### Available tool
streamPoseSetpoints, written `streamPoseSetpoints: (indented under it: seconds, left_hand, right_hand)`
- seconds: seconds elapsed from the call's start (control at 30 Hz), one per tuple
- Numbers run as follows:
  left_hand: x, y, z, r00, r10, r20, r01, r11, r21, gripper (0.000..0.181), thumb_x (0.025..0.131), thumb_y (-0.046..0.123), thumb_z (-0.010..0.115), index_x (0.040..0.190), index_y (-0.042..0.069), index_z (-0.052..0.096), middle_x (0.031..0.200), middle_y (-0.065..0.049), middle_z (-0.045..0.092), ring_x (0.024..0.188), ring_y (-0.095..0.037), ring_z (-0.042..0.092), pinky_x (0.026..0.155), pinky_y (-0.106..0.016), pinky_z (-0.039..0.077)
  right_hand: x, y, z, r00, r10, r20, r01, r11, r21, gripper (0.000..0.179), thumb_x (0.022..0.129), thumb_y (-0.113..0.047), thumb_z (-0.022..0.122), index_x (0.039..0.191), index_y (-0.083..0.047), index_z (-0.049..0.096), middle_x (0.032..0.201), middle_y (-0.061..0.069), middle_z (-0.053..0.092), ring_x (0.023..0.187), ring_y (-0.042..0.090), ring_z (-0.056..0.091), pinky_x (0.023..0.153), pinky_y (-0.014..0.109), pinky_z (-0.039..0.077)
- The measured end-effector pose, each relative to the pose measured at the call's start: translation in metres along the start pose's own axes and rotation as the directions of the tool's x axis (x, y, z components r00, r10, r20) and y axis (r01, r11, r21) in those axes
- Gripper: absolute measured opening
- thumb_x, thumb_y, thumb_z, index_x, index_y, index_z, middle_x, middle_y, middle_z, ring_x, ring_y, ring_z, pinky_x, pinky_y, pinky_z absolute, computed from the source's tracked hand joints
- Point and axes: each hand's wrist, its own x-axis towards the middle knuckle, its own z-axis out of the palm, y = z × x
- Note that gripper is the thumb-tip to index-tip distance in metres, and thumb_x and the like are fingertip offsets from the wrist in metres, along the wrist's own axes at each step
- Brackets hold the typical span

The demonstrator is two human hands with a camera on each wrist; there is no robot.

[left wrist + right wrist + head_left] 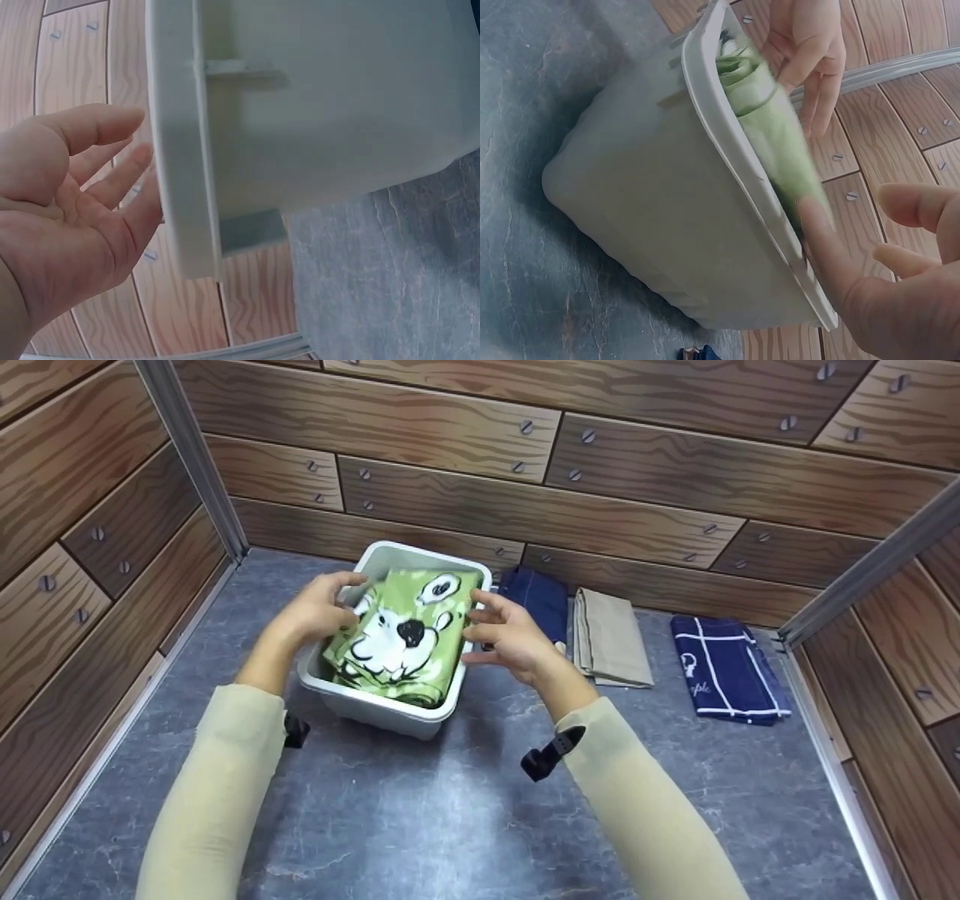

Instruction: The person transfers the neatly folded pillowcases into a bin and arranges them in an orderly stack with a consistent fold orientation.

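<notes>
A folded green cloth with a white cartoon animal and a black nose lies in a pale grey plastic bin, its top near the rim. At the bin's left rim, my left hand has its fingers spread and loosely bent, nothing gripped. Over the right rim is my right hand, fingers apart. The right wrist view shows one finger of the right hand at the edge of the green cloth, beside the rim. The left wrist view has the left hand just outside the bin wall.
Right of the bin, along the back wall, lie a folded dark blue cloth, a folded beige cloth and a folded navy cloth with white lines. Wood-patterned walls enclose the grey floor.
</notes>
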Motion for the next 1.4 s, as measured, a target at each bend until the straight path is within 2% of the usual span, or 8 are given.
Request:
streamPoseSetpoints:
  seconds: [0.13,0.33,0.63,0.83,1.0,1.13,1.27,1.4]
  left_hand:
    - [-0.003,0.005,-0.001,1.000,-0.007,0.021,0.008,0.999,-0.052,0.072,0.085,-0.015,0.052,0.153,0.006,0.037,0.146,-0.022,0.042,0.075,-0.013,0.053,0.057,-0.024,0.053]
    - [-0.005,0.008,0.001,1.000,-0.008,0.010,0.009,0.999,-0.042,0.073,0.087,-0.013,0.055,0.153,0.009,0.037,0.152,-0.014,0.039,0.098,-0.020,0.056,0.074,-0.031,0.058]
    - [-0.007,0.009,0.008,1.000,0.005,0.023,-0.004,0.999,-0.042,0.073,0.087,-0.010,0.056,0.154,0.009,0.036,0.155,-0.011,0.038,0.108,-0.029,0.056,0.076,-0.038,0.059]
    - [-0.011,0.018,0.019,0.998,0.060,0.007,-0.060,0.998,0.015,0.069,0.088,-0.007,0.058,0.152,0.010,0.040,0.153,-0.014,0.042,0.109,-0.033,0.061,0.075,-0.038,0.059]
    - [-0.020,0.029,0.037,0.985,0.172,-0.024,-0.170,0.984,0.043,0.064,0.089,0.000,0.061,0.150,0.006,0.042,0.151,-0.016,0.044,0.115,-0.035,0.059,0.088,-0.044,0.056]
    - [-0.029,0.040,0.059,0.945,0.321,-0.069,-0.317,0.946,0.064,0.058,0.089,0.003,0.065,0.145,0.001,0.047,0.144,-0.020,0.050,0.113,-0.040,0.060,0.093,-0.050,0.054]
    - [-0.038,0.053,0.087,0.874,0.470,-0.122,-0.449,0.877,0.170,0.051,0.089,0.005,0.068,0.138,0.003,0.055,0.134,-0.017,0.059,0.105,-0.034,0.064,0.091,-0.045,0.055]
    - [-0.048,0.066,0.123,0.798,0.585,-0.143,-0.530,0.795,0.296,0.047,0.088,0.009,0.070,0.134,0.009,0.061,0.129,-0.009,0.064,0.111,-0.026,0.063,0.098,-0.039,0.051]
  right_hand:
    - [-0.001,-0.002,-0.004,1.000,-0.018,-0.014,0.018,1.000,-0.008,0.072,0.092,0.006,0.059,0.156,-0.013,0.033,0.154,0.020,0.035,0.132,0.036,0.048,0.091,0.050,0.056]
    - [-0.003,-0.003,-0.011,0.999,-0.024,-0.027,0.024,1.000,-0.001,0.071,0.091,0.006,0.061,0.155,-0.013,0.035,0.149,0.019,0.038,0.123,0.032,0.053,0.092,0.049,0.056]
    - [-0.004,0.002,-0.023,0.999,-0.037,-0.021,0.037,0.999,0.007,0.072,0.091,0.007,0.057,0.156,-0.008,0.030,0.151,0.022,0.037,0.123,0.035,0.051,0.097,0.055,0.052]
    - [-0.007,0.007,-0.032,0.999,-0.035,-0.038,0.036,0.999,0.022,0.072,0.092,0.007,0.057,0.156,-0.009,0.031,0.152,0.023,0.032,0.127,0.039,0.048,0.092,0.051,0.056]
    - [-0.011,0.014,-0.043,0.998,-0.021,-0.052,0.022,1.000,0.011,0.071,0.092,0.006,0.058,0.156,-0.011,0.031,0.154,0.021,0.032,0.130,0.038,0.047,0.094,0.050,0.055]
    - [-0.015,0.021,-0.053,0.998,-0.017,-0.065,0.017,1.000,0.000,0.072,0.093,0.005,0.058,0.157,-0.011,0.029,0.155,0.021,0.031,0.135,0.039,0.043,0.098,0.052,0.053]
    - [-0.018,0.029,-0.065,0.995,-0.025,-0.096,0.020,0.998,-0.061,0.070,0.094,0.002,0.056,0.157,-0.009,0.028,0.156,0.023,0.031,0.138,0.042,0.040,0.102,0.053,0.049]
    - [-0.021,0.038,-0.077,0.989,-0.042,-0.141,0.015,0.982,-0.186,0.068,0.094,-0.002,0.057,0.156,-0.009,0.030,0.155,0.024,0.034,0.137,0.039,0.043,0.100,0.049,0.052]
